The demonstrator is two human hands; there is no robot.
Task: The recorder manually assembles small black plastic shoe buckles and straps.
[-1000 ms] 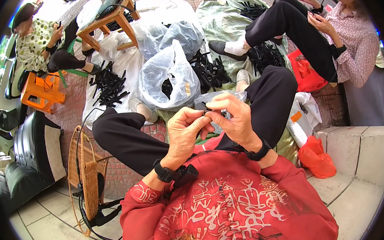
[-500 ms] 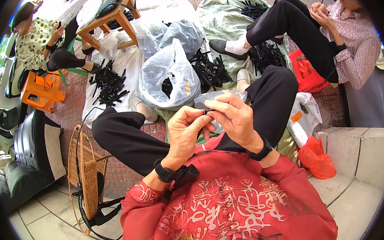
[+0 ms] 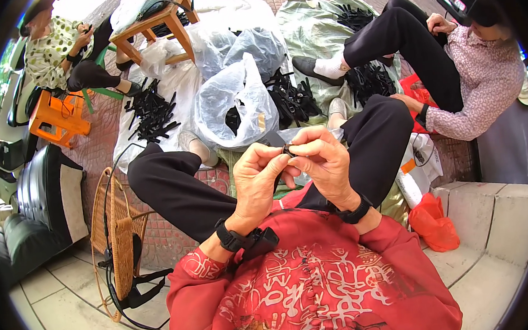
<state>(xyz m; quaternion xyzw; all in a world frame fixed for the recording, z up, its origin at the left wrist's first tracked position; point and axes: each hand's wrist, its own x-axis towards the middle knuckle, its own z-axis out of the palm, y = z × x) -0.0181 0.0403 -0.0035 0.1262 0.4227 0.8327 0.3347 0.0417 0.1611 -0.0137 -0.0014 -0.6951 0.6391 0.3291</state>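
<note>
Above my lap, both hands meet at a small black strap piece (image 3: pixel 286 150), pinched between the fingertips. My left hand (image 3: pixel 256 176) is closed, thumb and forefinger at the piece's left side. From the other side my right hand (image 3: pixel 324 165) grips it with thumb and fingers pressed together. A flat dark end (image 3: pixel 271 138) shows above the left fingers; the rest is mostly covered by my hands. Past my knees, black straps lie in a heap (image 3: pixel 293 99) beside a clear plastic bag (image 3: pixel 218 104) with dark pieces inside.
More black strap piles lie at the left (image 3: pixel 151 114) and right (image 3: pixel 371 83). Co-workers sit at far left (image 3: pixel 58 53) and right (image 3: pixel 482 82). A wooden stool (image 3: pixel 178 40), orange stool (image 3: pixel 60 120), wicker chair (image 3: pixel 121 252) and red bag (image 3: pixel 432 221) stand around me.
My hands stay together, the fingers shifting slightly on the strap piece, and its flat dark end shows more. The right co-worker has leaned over and reached one hand down toward the red bag beside them.
</note>
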